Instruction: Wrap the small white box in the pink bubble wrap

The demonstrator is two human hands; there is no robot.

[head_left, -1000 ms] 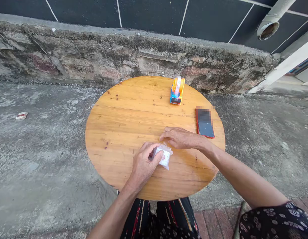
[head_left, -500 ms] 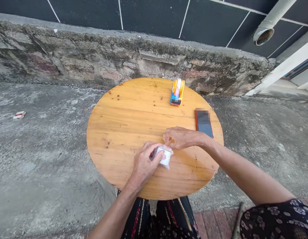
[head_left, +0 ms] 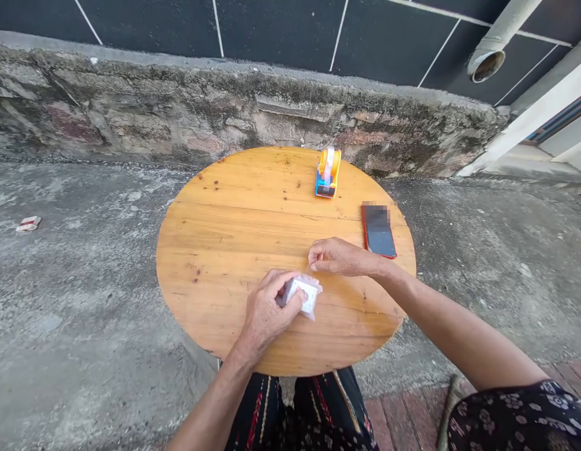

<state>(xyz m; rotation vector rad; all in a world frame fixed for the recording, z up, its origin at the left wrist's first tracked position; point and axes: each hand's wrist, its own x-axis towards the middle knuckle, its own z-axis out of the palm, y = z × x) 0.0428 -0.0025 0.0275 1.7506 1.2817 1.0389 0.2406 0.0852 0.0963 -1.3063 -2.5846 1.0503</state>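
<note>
A small white box in a clear, crinkled plastic wrapper (head_left: 307, 294) is in my left hand (head_left: 270, 303). The left thumb presses on its printed face while the fingers wrap around the far side. Just beyond the box and to its right, my right hand (head_left: 334, 255) has its fingers curled into a pinch, close to the wrapper's upper corner. Whatever is between those fingertips, if anything, is too small to make out. Both hands are over the near half of a round wooden table (head_left: 215, 250).
Toward the table's far edge stands a yellow and blue tape dispenser (head_left: 328, 172) with a roll in it. A phone in a red case (head_left: 379, 232) lies at the right, beyond my right forearm. Past the table is a low stone wall (head_left: 187, 119); a crumpled packet (head_left: 29, 223) lies on the ground.
My right hand has drawn slightly away from the wrapper's corner, leaving a small gap. The left hand keeps its hold on the box. The whole view has shifted a little.
</note>
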